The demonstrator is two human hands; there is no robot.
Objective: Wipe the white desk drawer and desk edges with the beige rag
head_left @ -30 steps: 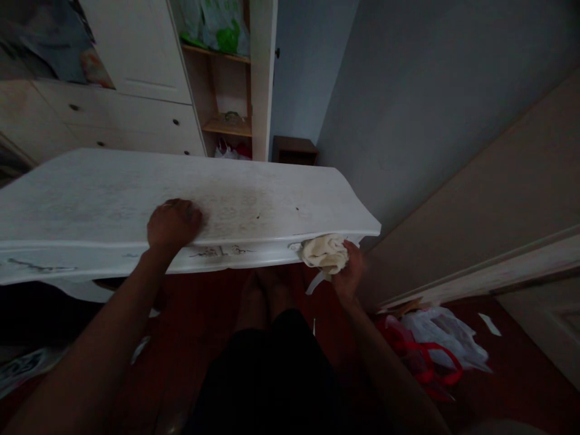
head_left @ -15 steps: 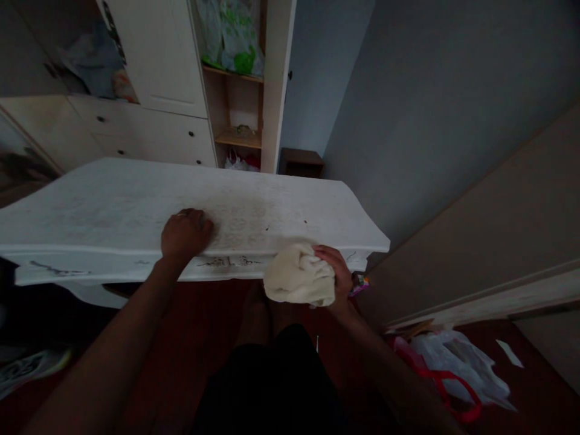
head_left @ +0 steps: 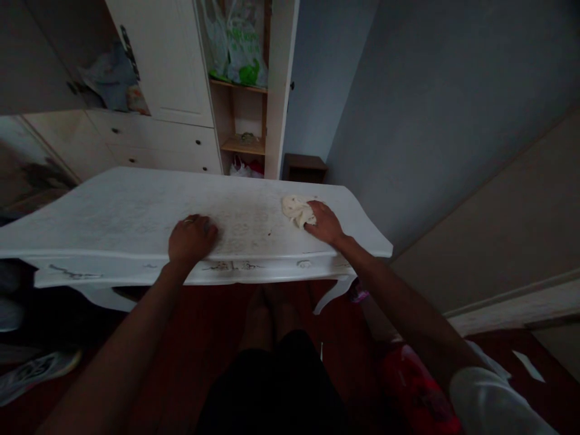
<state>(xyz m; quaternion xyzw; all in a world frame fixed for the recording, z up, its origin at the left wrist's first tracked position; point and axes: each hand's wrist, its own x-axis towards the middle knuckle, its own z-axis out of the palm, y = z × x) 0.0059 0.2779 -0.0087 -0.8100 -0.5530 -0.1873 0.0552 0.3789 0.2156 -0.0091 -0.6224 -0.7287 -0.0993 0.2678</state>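
Observation:
A white table (head_left: 136, 199) with smudges on its top and carved trim along the front stands before me. My right hand (head_left: 325, 222) grips a cream cloth (head_left: 296, 209) and presses it on the right part of the tabletop. The cloth is crumpled and sticks out beyond the fingers to the left. My left hand (head_left: 194, 238) rests near the front edge, left of the middle, with its fingers curled. A small greyish patch shows by its fingertips; I cannot make out what it is.
Behind the table stands a white cabinet (head_left: 181, 84) with an open door and plastic bags (head_left: 244, 45) on a shelf. A small brown box-shaped piece (head_left: 306, 163) sits by the grey wall. On the red floor are a red bag (head_left: 414, 386) at right and a shoe (head_left: 38, 371) at left.
My right hand has moved the cloth from the table's front edge up and forward onto the tabletop. My left hand stays on the table. The view has shifted slightly.

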